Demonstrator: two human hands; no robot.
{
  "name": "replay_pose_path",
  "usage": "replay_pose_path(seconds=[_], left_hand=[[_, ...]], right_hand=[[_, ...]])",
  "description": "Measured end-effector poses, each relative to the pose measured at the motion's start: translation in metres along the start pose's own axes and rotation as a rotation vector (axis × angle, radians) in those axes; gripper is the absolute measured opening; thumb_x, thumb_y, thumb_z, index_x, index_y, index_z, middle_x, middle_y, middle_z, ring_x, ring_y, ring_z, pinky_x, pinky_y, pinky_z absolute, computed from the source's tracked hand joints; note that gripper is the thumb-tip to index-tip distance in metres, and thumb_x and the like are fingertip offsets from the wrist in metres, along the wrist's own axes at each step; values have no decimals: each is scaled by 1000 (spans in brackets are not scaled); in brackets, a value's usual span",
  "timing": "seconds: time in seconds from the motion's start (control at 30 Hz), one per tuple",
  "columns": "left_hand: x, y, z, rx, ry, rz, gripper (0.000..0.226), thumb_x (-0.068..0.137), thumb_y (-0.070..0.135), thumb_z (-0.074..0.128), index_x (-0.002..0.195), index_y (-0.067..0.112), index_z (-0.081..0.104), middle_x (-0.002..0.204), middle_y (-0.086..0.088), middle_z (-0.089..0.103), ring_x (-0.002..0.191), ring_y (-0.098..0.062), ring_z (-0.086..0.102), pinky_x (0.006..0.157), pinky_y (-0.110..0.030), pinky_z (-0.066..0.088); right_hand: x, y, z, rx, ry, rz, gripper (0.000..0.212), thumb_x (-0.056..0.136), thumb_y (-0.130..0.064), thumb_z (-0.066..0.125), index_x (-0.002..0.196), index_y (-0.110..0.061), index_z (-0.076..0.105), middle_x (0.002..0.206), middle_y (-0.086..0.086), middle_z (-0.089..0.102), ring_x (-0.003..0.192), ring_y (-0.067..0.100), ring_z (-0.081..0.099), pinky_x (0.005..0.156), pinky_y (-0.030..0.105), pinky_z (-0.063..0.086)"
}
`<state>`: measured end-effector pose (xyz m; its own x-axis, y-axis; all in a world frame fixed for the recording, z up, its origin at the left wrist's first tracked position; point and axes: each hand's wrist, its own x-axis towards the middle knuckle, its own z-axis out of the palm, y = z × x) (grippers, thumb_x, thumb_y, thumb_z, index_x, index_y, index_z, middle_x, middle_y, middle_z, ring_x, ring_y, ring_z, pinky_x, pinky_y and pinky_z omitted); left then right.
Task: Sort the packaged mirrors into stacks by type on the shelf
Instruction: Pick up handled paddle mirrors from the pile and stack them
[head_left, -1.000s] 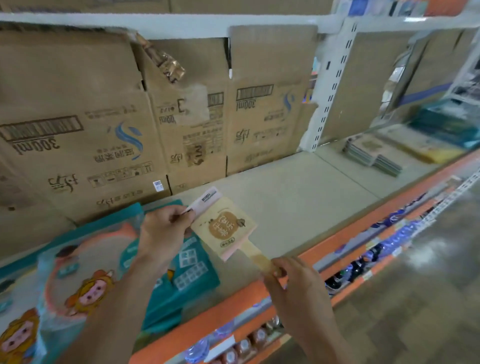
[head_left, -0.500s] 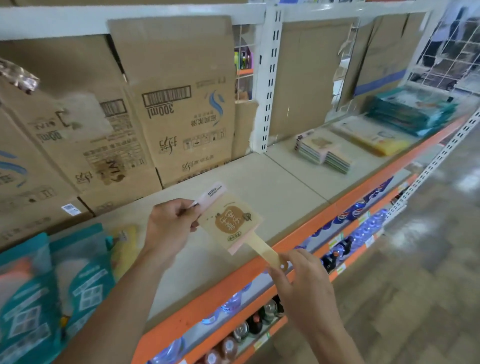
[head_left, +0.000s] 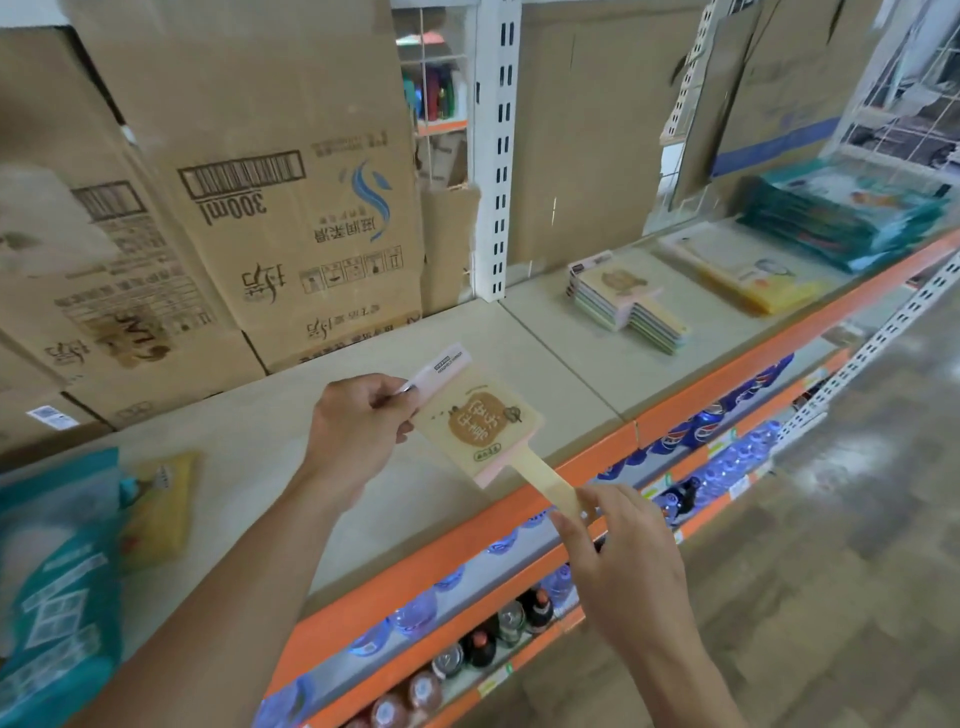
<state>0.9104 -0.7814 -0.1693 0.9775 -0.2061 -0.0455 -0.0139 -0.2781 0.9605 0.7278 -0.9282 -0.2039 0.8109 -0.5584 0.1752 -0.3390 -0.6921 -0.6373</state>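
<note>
1. Beige and pink-edged, the packaged hand mirror (head_left: 480, 426) hangs in the air between the two hands, over the front edge of the shelf (head_left: 545, 353) and touching nothing else.
2. The left hand (head_left: 358, 431) pinches the pack's white label tab at its far corner. The right hand (head_left: 618, 551) pinches the tip of the handle, at the near end.
3. Compared with a second ago, the grip and the pack's tilt are unchanged, but the view has swung to the right. The matching stack (head_left: 623, 301) of handled mirrors, formerly far off, now lies just beyond and to the right of the right hand.
4. Judgement: the pack is being carried toward its own type, so the likely step in hand is transport, with placement on that stack still to come.
5. Further right of the hands lie a yellow stack (head_left: 753, 275) and then a teal stack (head_left: 841, 218), both already sorted by type.
6. Left of the left hand, unsorted teal packs (head_left: 57, 597) and one yellow pack (head_left: 156, 509) remain, so the sorting is only partly done.
7. Cardboard boxes (head_left: 260, 208) stand behind the hands; bottles (head_left: 467, 649) fill the tier below.
</note>
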Motion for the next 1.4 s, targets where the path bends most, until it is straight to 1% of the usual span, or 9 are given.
replay_pose_path(seconds=[0.13, 0.3, 0.5, 0.6, 0.67, 0.87, 1.03, 1.23, 1.4], left_hand=[[16, 2, 17, 20, -32, 11, 18, 87, 11, 63, 73, 22, 68, 64, -2, 63, 59, -15, 54, 63, -27, 49], [43, 8, 49, 4, -99, 15, 18, 86, 12, 65, 71, 21, 70, 58, 6, 64, 55, -9, 55, 63, -28, 51], [83, 24, 85, -47, -170, 37, 17, 85, 12, 67, 71, 20, 71, 60, 1, 65, 56, -11, 56, 63, -28, 52], [103, 28, 96, -57, -203, 31, 15, 86, 12, 66, 73, 18, 70, 63, -2, 65, 58, -13, 56, 65, -29, 51], [115, 30, 101, -58, -218, 24, 14, 86, 11, 66, 74, 17, 69, 62, 3, 65, 58, -11, 56, 64, -28, 51], [141, 38, 117, -56, -256, 35, 17, 87, 9, 65, 72, 18, 68, 58, 7, 65, 52, -4, 55, 62, -25, 51], [155, 41, 132, -24, -265, 57, 18, 86, 10, 66, 72, 21, 68, 58, 7, 66, 57, -10, 57, 62, -26, 52], [166, 48, 152, 6, -275, 76, 18, 86, 11, 66, 73, 22, 69, 67, -3, 67, 58, -11, 58, 64, -26, 52], [179, 58, 174, 12, -259, 65, 14, 86, 12, 65, 79, 24, 68, 72, -5, 69, 55, -8, 57, 63, -24, 53]], right_hand=[[16, 12, 0, -6, 24, 18, 18, 89, -37, 58, 99, -23, 61, 91, -16, 52, 94, 7, 43, 79, 21, 28], [36, 26, -6, -3, 59, 45, 11, 89, -36, 59, 93, -26, 60, 92, -15, 55, 96, 9, 46, 80, 21, 30], [79, 43, -14, -71, 132, 79, 17, 86, -28, 65, 101, -18, 65, 90, -14, 53, 96, 17, 52, 79, 25, 32], [98, 45, -14, -92, 176, 78, 17, 86, -32, 62, 96, -18, 65, 86, -13, 51, 89, 19, 53, 78, 28, 35], [107, 46, -14, -93, 183, 92, 21, 87, -36, 60, 96, -18, 65, 85, -13, 50, 88, 19, 52, 77, 28, 35], [131, 46, -12, -59, 195, 128, 19, 84, -28, 68, 99, -16, 66, 86, -15, 48, 89, 14, 44, 79, 26, 32], [143, 54, -15, -50, 213, 142, 19, 83, -28, 70, 98, -17, 67, 86, -17, 47, 90, 15, 48, 79, 25, 32], [160, 70, -19, -23, 210, 148, 18, 84, -30, 67, 97, -17, 67, 82, -25, 43, 91, 13, 46, 78, 23, 29], [181, 88, -24, -11, 222, 151, 23, 86, -33, 64, 103, -18, 67, 91, -13, 52, 93, 9, 43, 76, 22, 29]])
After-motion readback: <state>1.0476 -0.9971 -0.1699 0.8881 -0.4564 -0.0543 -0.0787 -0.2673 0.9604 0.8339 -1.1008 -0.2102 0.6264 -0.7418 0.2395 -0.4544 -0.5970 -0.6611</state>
